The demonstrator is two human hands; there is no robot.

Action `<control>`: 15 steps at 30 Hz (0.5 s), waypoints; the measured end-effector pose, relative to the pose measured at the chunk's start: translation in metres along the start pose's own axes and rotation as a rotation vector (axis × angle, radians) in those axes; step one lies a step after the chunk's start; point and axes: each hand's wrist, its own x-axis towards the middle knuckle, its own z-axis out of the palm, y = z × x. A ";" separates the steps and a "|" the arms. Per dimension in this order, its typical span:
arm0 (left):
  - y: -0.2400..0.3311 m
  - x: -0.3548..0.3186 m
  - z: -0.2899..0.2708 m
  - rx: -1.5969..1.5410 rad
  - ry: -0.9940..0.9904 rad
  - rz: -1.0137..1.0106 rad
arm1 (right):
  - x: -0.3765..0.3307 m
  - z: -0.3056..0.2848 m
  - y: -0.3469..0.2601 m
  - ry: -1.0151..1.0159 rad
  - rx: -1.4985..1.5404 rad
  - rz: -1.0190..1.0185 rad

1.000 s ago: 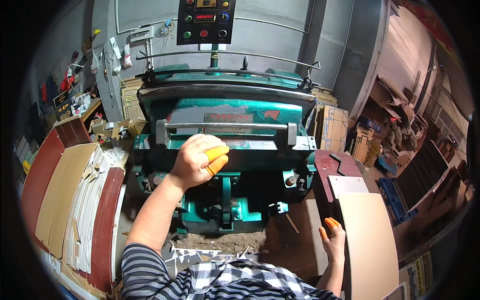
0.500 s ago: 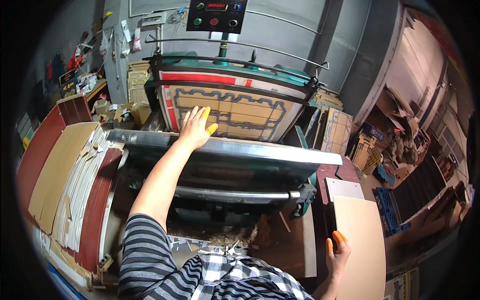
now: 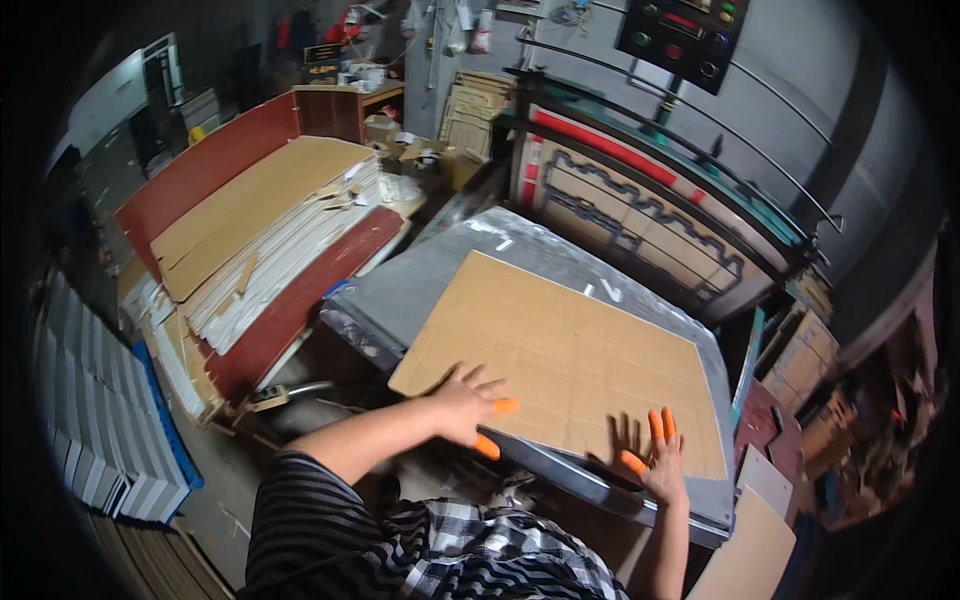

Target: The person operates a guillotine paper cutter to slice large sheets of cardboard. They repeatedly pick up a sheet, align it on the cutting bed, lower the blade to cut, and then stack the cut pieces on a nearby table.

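Observation:
A brown cardboard sheet (image 3: 560, 350) lies on the grey metal platen (image 3: 395, 295) of a press, lowered in front of me. My left hand (image 3: 466, 404) is over the sheet's near left edge, fingers spread, with orange finger cots on the thumb and a finger. At the near right edge is my right hand (image 3: 658, 462), also open, orange cots on its thumb and two fingers. Its shadow falls on the sheet beside it; whether it touches is hard to tell. Behind the platen stands the cutting die (image 3: 640, 225), a tan board with dark outlined shapes.
A stack of cut cardboard (image 3: 265, 215) lies to the left between dark red boards (image 3: 305, 310). Grey-white bundles (image 3: 105, 400) sit at the far left. A control box (image 3: 682, 40) hangs above the press. More cardboard (image 3: 750, 545) lies at lower right.
The platen has swung down from its raised position, showing the sheet on it. My left hand has come back from near the die, my right hand from the cardboard at right. The view has turned left.

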 end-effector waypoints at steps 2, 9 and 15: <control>0.002 -0.035 0.001 0.094 0.116 0.088 | -0.009 0.017 0.020 -0.341 0.088 -0.056; -0.089 -0.081 -0.030 0.120 0.634 0.068 | -0.020 -0.001 -0.071 -0.032 -0.237 -0.143; -0.194 -0.062 -0.124 0.191 0.291 0.093 | 0.020 0.052 -0.132 0.157 -0.328 -0.072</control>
